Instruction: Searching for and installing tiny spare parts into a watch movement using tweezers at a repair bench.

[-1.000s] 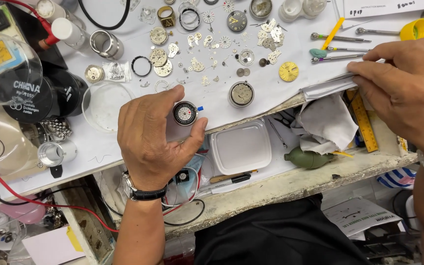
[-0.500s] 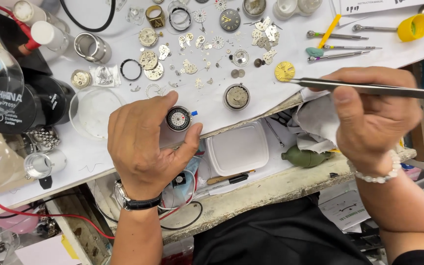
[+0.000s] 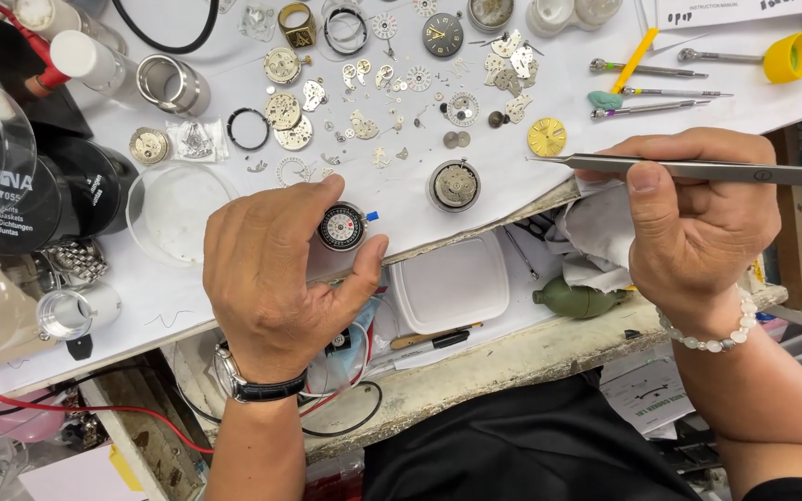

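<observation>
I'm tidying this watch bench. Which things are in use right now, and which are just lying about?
In use:
- left hand holding the round watch movement
- right hand holding the steel tweezers

Lying about:
- second movement
- gold dial
- white plastic tray
- green blower
- screwdrivers

Bright, even overhead light — soft short shadows under hands, mild glare on white paper, sharp focus, slight edge stretch.

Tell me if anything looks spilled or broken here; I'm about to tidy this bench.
Nothing looks spilled or damaged. The small watch parts lie spread flat on the white sheet. The left hand holds a round watch movement; the right hand holds tweezers.
</observation>
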